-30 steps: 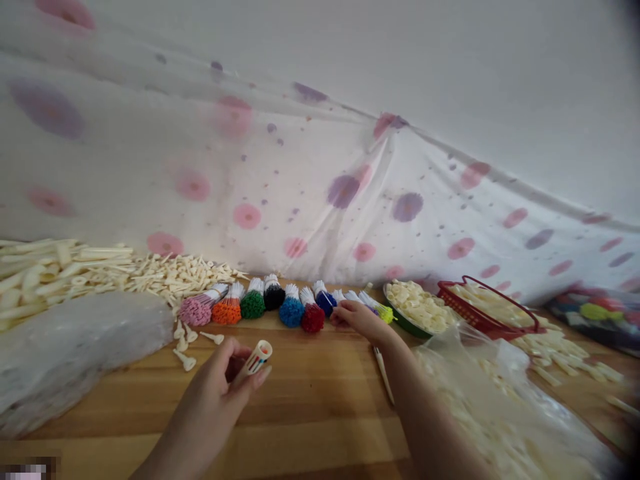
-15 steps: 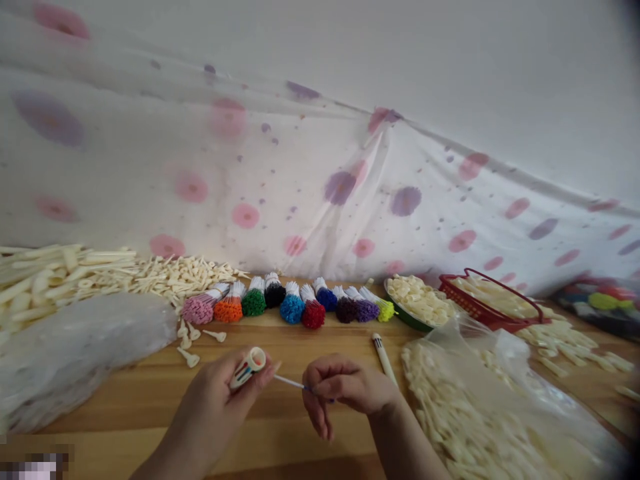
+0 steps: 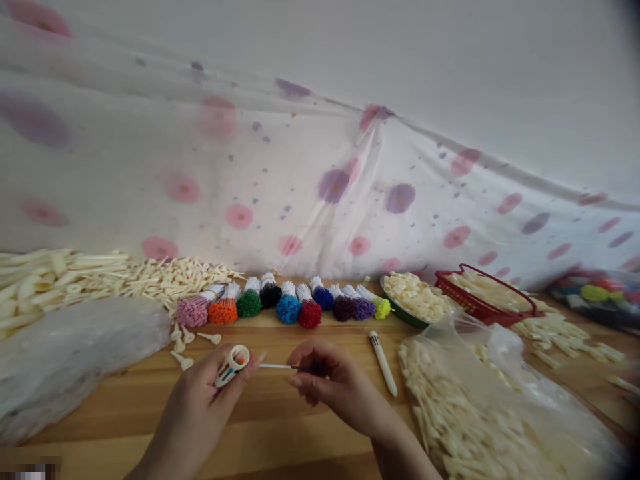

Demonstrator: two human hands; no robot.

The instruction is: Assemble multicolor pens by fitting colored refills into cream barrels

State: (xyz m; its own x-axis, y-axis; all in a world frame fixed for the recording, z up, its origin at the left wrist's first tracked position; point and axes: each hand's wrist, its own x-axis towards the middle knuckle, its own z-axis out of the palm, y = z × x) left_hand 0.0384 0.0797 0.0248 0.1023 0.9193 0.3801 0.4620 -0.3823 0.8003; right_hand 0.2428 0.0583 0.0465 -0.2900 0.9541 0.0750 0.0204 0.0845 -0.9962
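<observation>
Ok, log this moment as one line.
left hand: holds cream plastic tube with coloured marks; right hand: pinches thin white stick, dark-blue end; wooden table: slim cream pen

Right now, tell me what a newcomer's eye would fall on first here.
Probably the row of bright color-tipped bundles, pink through yellow, toward the back of the wooden table. Nearer, the left hand holds a cream barrel, and the right hand a thin white stick. Behind it all hangs a sheet with pink and purple spots.
</observation>
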